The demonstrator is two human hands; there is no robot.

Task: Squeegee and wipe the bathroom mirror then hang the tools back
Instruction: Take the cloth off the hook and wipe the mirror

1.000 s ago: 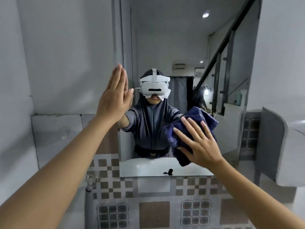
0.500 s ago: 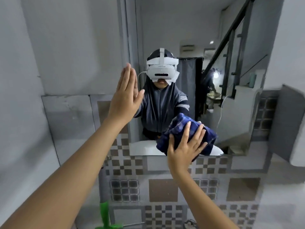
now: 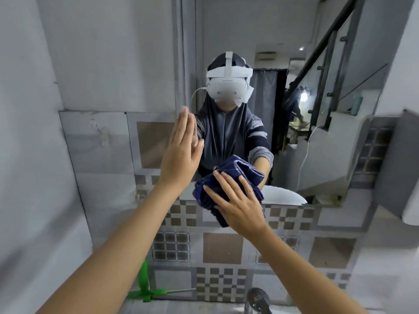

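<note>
Mirror (image 3: 317, 91), left hand (image 3: 181, 152) flat, right hand (image 3: 238, 202) pressing cloth (image 3: 238, 171)

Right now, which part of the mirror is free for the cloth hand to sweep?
Free: mirror glass right of the blue cloth, up toward the reflected stair rail. Crowded: the left edge, where the left hand lies flat, and the bottom edge under the right hand.

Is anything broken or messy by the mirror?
Nothing looks broken or spilled. The right hand presses a blue cloth on the bottom edge of the mirror, and the left hand lies flat against its left edge. A green thing sits low by the tiled wall; it is too blurred to name.
</note>
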